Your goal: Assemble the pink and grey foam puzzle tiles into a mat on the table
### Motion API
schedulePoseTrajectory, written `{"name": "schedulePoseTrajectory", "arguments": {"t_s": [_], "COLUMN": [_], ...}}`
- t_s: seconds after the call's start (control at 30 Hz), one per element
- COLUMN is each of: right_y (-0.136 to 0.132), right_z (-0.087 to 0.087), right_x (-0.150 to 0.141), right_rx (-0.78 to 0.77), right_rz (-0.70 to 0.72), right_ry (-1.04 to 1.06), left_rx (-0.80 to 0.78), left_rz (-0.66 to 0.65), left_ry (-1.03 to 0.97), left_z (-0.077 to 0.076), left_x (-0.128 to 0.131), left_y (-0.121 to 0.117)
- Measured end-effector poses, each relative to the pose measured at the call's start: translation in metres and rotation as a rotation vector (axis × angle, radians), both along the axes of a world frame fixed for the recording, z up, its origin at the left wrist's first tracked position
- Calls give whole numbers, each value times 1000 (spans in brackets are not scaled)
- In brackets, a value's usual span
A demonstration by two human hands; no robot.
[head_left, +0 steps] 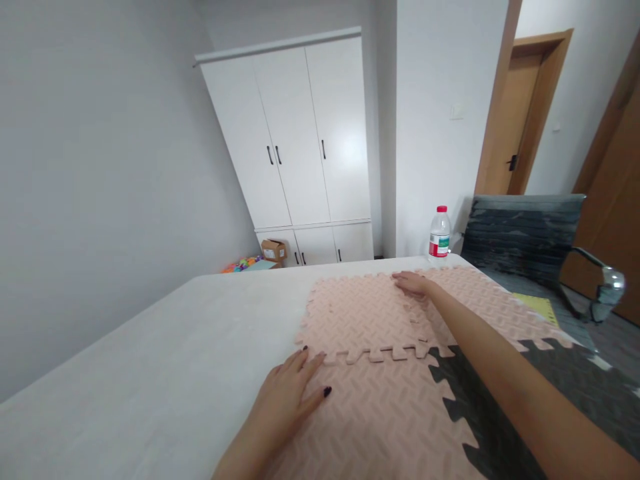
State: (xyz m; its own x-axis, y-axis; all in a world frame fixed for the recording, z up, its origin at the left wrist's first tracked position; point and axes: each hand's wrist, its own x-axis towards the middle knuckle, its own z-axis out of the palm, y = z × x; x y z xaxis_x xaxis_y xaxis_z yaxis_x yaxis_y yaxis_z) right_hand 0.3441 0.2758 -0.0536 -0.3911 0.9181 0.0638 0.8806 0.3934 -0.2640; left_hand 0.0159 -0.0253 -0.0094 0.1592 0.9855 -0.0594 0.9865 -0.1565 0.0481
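Pink foam puzzle mats with a woven texture lie on the white table. My left hand (290,390) rests with fingers apart on the left edge of the near pink mat (380,413), by its seam with the far pink mat (360,310). Along that seam the toothed edges overlap and do not sit flush. My right hand (411,283) lies flat at the far right corner of the far mat, fingers stretched out. Another pink mat (480,293) is to its right. A black foam mat (465,380) adjoins the near pink one, partly hidden under my right forearm.
A plastic bottle with a red cap (440,233) stands at the table's far edge. An office chair (525,233) is at the right. Beyond the white table (175,360) are a cardboard box (274,250), colourful balls (243,265) and a white wardrobe (295,133).
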Motion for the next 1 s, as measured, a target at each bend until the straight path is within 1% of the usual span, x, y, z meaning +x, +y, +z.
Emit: {"name": "schedulePoseTrajectory", "arguments": {"t_s": [0.17, 0.33, 0.47, 0.6, 0.77, 0.87, 1.0], "right_y": [13, 8, -13, -41, -73, -86, -96], "right_z": [-8, -14, -8, -2, -4, -6, 0], "right_x": [5, -3, -7, 3, 21, 23, 15], "right_rx": [-11, 18, 80, 146, 140, 123, 135], "right_rz": [-65, -158, -187, -132, -10, -14, -29], "right_ry": [15, 5, 0, -6, -35, -64, -94], "left_rx": [4, 4, 14, 13, 21, 27, 54], "left_rz": [-3, 5, -17, -39, -53, -53, -51], "left_ry": [-2, 32, 35, 25, 9, 19, 39], "left_z": [-6, -8, -5, -2, -4, -7, -10], "left_x": [-1, 4, 6, 10, 13, 12, 12], "left_y": [4, 8, 4, -3, -7, -5, -4]}}
